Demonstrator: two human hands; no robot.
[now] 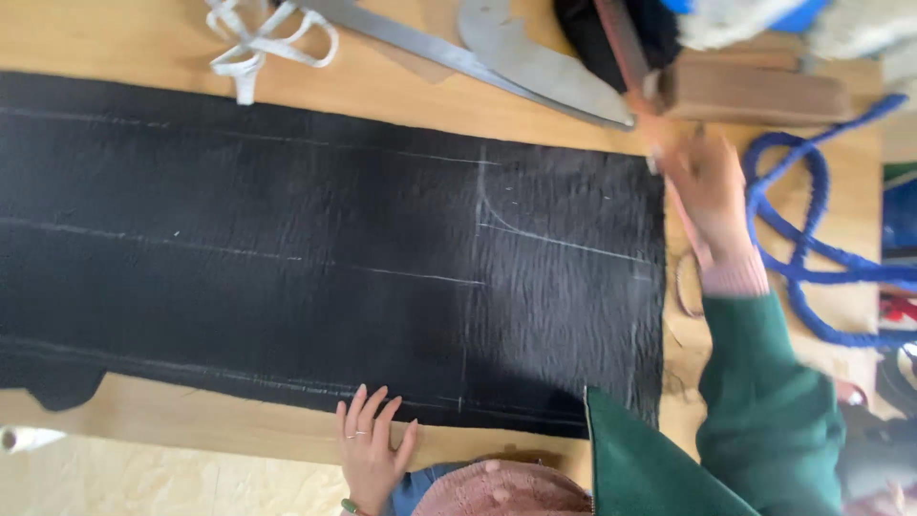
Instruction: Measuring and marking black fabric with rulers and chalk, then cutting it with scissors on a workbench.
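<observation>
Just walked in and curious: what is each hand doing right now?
Left hand: open, fingers spread flat at the edge of the black fabric.
Right hand: blurred, closed around a long reddish stick.

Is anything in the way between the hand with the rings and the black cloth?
No, nothing visible. The left hand lies flat on the wooden table with its fingertips at the near edge of the black cloth. The right hand is across the cloth's far end, holding a long reddish stick.
</observation>
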